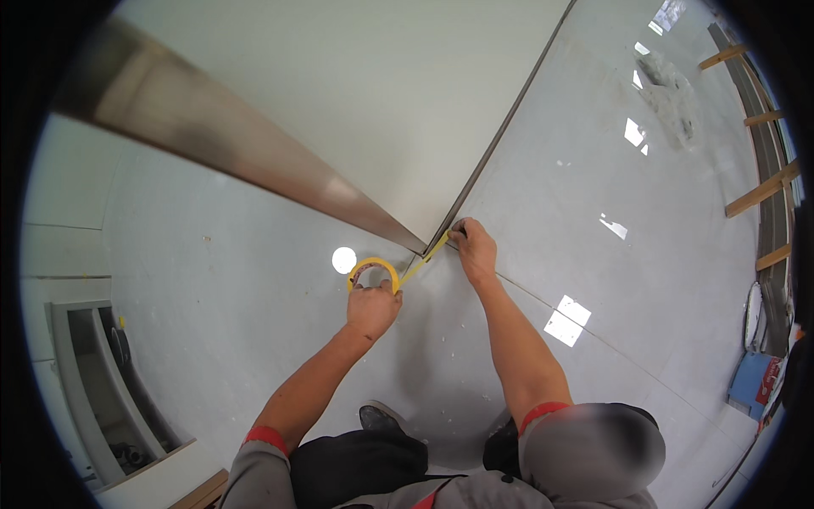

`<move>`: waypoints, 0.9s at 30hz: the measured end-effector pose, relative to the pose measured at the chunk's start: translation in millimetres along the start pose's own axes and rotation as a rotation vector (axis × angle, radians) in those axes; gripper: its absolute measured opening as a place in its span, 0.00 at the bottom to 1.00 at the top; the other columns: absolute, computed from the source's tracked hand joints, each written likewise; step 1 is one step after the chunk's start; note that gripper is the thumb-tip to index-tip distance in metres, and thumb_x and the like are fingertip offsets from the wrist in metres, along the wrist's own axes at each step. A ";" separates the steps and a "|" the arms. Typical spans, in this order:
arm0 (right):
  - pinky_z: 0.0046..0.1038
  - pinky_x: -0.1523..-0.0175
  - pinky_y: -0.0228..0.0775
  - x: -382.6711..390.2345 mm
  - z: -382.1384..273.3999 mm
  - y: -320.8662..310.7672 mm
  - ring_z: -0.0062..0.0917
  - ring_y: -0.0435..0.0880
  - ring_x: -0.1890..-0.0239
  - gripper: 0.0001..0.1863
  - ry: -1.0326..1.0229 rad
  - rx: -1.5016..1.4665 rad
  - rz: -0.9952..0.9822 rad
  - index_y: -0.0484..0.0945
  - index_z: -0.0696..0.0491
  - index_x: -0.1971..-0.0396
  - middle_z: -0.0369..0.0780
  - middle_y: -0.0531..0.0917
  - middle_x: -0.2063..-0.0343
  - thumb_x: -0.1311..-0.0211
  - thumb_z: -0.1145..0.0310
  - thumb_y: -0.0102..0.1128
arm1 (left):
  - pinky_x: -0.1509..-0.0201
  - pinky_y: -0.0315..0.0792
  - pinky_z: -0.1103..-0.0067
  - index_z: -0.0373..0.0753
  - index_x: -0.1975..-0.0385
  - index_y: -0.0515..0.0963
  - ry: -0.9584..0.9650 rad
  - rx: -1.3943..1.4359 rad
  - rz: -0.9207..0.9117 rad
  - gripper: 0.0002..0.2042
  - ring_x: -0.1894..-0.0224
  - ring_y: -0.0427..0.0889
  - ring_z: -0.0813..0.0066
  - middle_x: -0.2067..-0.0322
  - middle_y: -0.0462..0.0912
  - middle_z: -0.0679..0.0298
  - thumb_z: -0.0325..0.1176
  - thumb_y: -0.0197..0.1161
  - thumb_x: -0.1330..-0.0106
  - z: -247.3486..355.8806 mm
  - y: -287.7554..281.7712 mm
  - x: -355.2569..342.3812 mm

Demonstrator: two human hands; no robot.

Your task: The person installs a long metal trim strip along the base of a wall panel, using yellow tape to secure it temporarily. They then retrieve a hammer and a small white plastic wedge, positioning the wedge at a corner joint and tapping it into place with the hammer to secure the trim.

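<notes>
Far left, beside the wall, a grey-framed unit (pixel 80 399) with dark openings. Next, a glossy pale grey floor (pixel 229 297), dotted with small bits of debris and running on under everything to the right. Slanting down from the upper left toward the centre, a broad brushed-metal post (pixel 254 161), blurred at its near end. Below, a grey sleeve with a red cuff (pixel 267 437) and, beyond the bare forearm, the left hand (pixel 373 312), in a grip closed on the lower rim of a roll of yellow tape (pixel 373 262), the roll tilted face-up just above the hand and just short of the post's tip. Behind, a black shoe (pixel 381 417). From the roll's right side, a short taut yellow strip (pixel 436 246), reaching up and right past the corner of a large pale panel (pixel 373 93); impossible to tell whether stuck there or only passing close. Along the panel's right side, thin dark edging (pixel 506 123). At the strip's far end, the right hand (pixel 476 253), thumb and fingers pinching the tape. Farther right, bright reflections, crumpled clear plastic (pixel 670 97), a blue-and-red package (pixel 750 382) and several wooden bars (pixel 763 188).
</notes>
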State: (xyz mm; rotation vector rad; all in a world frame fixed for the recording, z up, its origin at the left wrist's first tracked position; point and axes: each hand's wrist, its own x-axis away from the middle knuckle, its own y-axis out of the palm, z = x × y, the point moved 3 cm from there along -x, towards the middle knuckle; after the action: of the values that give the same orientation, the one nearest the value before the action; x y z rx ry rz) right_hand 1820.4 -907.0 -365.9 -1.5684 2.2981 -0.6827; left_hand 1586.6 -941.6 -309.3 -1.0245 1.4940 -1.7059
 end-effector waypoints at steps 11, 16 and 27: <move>0.38 0.60 0.73 -27.3 6.3 -2.0 0.43 0.81 0.66 0.12 0.016 0.064 0.020 0.76 0.57 0.68 0.46 0.83 0.70 0.42 0.65 0.67 | 0.72 0.78 0.66 0.36 0.72 0.80 -0.074 0.009 0.016 0.16 0.83 0.82 0.58 0.87 0.80 0.57 0.46 0.64 0.38 -6.9 14.0 -12.9; 0.44 0.59 0.74 -10.2 16.3 0.7 0.48 0.82 0.66 0.08 0.054 0.104 0.190 0.78 0.58 0.65 0.50 0.83 0.70 0.40 0.70 0.58 | 0.72 0.79 0.66 0.36 0.71 0.81 -0.090 0.041 0.033 0.16 0.82 0.82 0.56 0.85 0.81 0.56 0.46 0.64 0.38 -11.3 17.4 -15.6; 0.51 0.59 0.73 -41.5 -0.2 24.7 0.53 0.82 0.66 0.06 -0.183 0.359 -0.027 0.77 0.61 0.70 0.56 0.82 0.73 0.47 0.76 0.53 | 0.72 0.78 0.66 0.36 0.71 0.80 0.011 0.040 0.119 0.16 0.82 0.83 0.58 0.86 0.81 0.55 0.45 0.62 0.37 -15.6 16.1 -20.1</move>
State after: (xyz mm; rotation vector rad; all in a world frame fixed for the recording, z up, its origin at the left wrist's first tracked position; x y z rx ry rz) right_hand 1816.1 -861.1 -380.2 -1.4287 1.9013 -0.8638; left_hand 1582.5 -919.0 -328.9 -0.8890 1.4917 -1.6528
